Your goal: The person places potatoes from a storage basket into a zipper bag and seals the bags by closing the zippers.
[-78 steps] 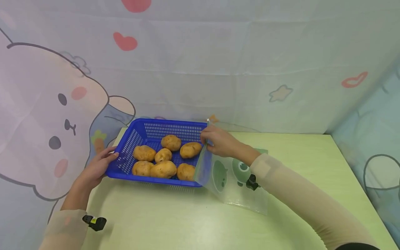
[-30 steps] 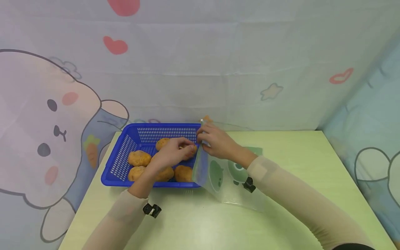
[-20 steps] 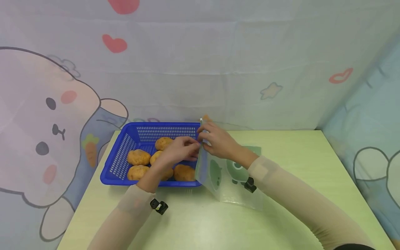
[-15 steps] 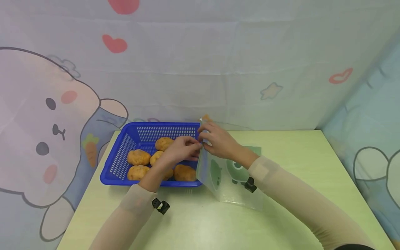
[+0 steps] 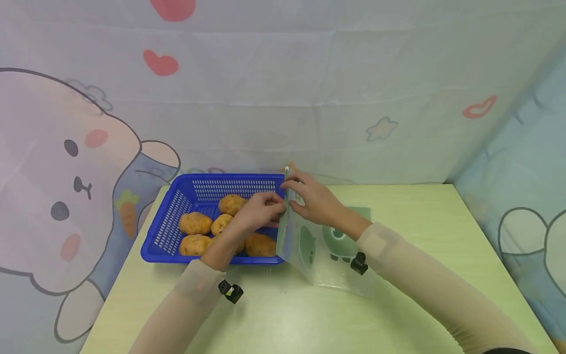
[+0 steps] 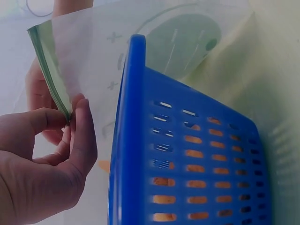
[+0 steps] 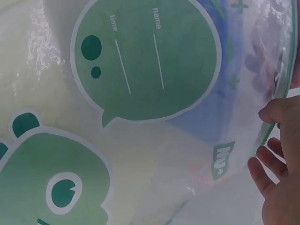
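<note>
A clear zip bag (image 5: 338, 278) with green cartoon prints is held with its mouth edge raised beside the right end of a blue basket (image 5: 159, 231). My left hand (image 5: 258, 212) reaches over the basket and pinches the bag's mouth edge. In the left wrist view, thumb and fingers grip the lower end of its green zip strip (image 6: 50, 77). Just beyond, my right hand (image 5: 317, 200) holds the same edge between thumb and fingers. At the strip's far end is a white slider (image 5: 287, 168). Potatoes (image 5: 195, 223) lie in the basket, some hidden behind my left arm.
Basket and bag are on a pale green table (image 5: 283, 314). Behind it hangs a light cloth (image 5: 265, 88) printed with a cartoon bear and hearts, close to the table's back edge. Another cloth (image 5: 535, 187) hangs at the right side.
My left hand has left the basket's left end, crossed over the potatoes and taken hold of the bag's edge. My right hand has stayed at the bag's edge, its fingers shifting slightly.
</note>
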Demonstrator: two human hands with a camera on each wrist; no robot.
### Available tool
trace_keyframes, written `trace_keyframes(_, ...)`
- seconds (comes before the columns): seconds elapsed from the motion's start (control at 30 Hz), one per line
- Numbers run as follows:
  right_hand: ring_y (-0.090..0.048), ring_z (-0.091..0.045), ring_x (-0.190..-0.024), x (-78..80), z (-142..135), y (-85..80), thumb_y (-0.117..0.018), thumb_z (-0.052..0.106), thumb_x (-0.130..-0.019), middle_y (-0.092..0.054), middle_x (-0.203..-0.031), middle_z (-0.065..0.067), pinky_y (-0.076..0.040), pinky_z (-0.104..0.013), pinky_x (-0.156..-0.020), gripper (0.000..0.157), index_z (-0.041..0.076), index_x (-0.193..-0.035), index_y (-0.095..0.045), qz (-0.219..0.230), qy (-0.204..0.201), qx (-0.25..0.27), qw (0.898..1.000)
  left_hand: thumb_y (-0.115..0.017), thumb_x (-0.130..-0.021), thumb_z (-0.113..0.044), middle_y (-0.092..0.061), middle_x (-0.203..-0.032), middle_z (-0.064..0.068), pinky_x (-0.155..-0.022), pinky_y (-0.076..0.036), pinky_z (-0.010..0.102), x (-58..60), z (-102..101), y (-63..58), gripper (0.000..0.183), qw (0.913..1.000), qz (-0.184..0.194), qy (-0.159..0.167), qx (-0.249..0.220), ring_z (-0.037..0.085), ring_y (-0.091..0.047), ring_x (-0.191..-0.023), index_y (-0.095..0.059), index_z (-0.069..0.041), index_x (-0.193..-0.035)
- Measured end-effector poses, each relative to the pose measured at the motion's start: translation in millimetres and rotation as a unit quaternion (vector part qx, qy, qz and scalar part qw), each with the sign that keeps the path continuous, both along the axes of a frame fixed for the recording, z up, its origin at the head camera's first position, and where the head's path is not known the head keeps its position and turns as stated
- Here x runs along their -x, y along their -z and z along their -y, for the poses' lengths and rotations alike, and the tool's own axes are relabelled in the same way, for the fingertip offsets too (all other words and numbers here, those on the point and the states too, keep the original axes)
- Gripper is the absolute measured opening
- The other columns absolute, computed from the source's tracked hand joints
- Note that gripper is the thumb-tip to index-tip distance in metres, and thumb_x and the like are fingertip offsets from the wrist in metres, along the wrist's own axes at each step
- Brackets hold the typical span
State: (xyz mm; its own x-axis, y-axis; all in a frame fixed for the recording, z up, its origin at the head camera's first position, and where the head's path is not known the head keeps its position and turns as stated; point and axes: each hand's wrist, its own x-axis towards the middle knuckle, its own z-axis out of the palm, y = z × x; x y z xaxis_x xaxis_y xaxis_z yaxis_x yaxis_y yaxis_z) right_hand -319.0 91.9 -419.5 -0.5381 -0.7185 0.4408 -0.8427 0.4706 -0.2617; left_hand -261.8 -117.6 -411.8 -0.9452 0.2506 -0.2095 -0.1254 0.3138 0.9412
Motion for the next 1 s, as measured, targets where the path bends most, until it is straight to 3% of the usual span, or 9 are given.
trace_keyframes(0.13,-0.061,-0.031,-0.121,-1.8,-5.6,-5.7,-0.075,0.012,-0.097,-0.059,-0.135,-0.013,-0.055,-0.044,-0.098,0.047,0.002,-0.140,-0.059,0.044,0.024,0.025,0.998,-0.062,-0.106,-0.020,-0.069,-0.114,0.014,-0.087,-0.064,0.046,0.7,-0.8,-0.2,0.021,1.0000,-0.002,-0.003,-0.006,0.026,-0.072,-0.096,-0.066,-0.004,-0.119)
trace_keyframes(0.33,-0.067,-0.025,-0.098,-7.5,-10.3,-9.9,-0.071,0.016,-0.103,-0.067,-0.109,-0.011,-0.058,-0.040,-0.081,0.035,-0.004,-0.129,-0.059,0.147,0.051,0.087,0.984,-0.064,-0.105,-0.019,-0.070,-0.112,0.014,-0.082,-0.064,0.044,0.7,-1.9,0.2,0.017,0.9996,-0.011,-0.012,-0.021,0.028,-0.072,-0.096,-0.066,-0.004,-0.115)
trace_keyframes(0.47,-0.066,-0.023,-0.082,-16.0,-7.8,-10.9,-0.067,0.026,-0.106,-0.069,-0.094,-0.009,-0.056,-0.036,-0.072,0.032,-0.003,-0.119,-0.060,0.240,0.077,0.112,0.961,-0.064,-0.106,-0.020,-0.069,-0.111,0.013,-0.080,-0.064,0.045,0.2,-3.0,0.4,0.016,0.9996,-0.014,-0.011,-0.022,0.027,-0.068,-0.097,-0.065,-0.006,-0.113)
trace_keyframes(0.67,-0.072,-0.037,-0.082,-26.8,-1.3,-14.4,-0.063,0.030,-0.108,-0.070,-0.092,-0.013,-0.063,-0.041,-0.068,0.030,0.002,-0.119,-0.059,0.387,0.117,0.141,0.903,-0.063,-0.107,-0.021,-0.067,-0.112,0.012,-0.078,-0.064,0.043,0.1,-6.4,0.2,0.015,0.9993,-0.018,0.003,-0.031,0.025,-0.064,-0.097,-0.062,-0.006,-0.112)
trace_keyframes(0.73,-0.072,-0.036,-0.081,-27.8,0.0,-15.4,-0.061,0.024,-0.107,-0.070,-0.092,-0.013,-0.064,-0.042,-0.069,0.025,0.002,-0.120,-0.058,0.407,0.128,0.151,0.892,-0.063,-0.108,-0.019,-0.068,-0.111,0.012,-0.077,-0.065,0.043,0.1,-8.2,0.3,0.014,0.9990,-0.019,0.008,-0.039,0.025,-0.065,-0.097,-0.062,-0.005,-0.112)
trace_keyframes(0.83,-0.071,-0.030,-0.073,-26.8,-0.2,-14.8,-0.060,0.013,-0.100,-0.070,-0.087,-0.011,-0.062,-0.036,-0.065,0.023,0.001,-0.120,-0.057,0.396,0.141,0.149,0.895,-0.063,-0.108,-0.016,-0.068,-0.110,0.013,-0.077,-0.065,0.044,-0.9,-10.9,0.2,0.012,0.9983,-0.022,0.012,-0.053,0.025,-0.068,-0.097,-0.061,-0.004,-0.111)
trace_keyframes(1.0,-0.061,-0.018,-0.059,-27.6,-5.7,-17.8,-0.063,0.008,-0.092,-0.065,-0.077,-0.004,-0.050,-0.029,-0.055,0.025,0.001,-0.116,-0.062,0.311,0.160,0.106,0.931,-0.062,-0.107,-0.013,-0.067,-0.107,0.015,-0.078,-0.065,0.048,-1.9,-13.4,0.8,0.010,0.9973,-0.030,0.014,-0.065,0.027,-0.072,-0.095,-0.060,-0.003,-0.109)
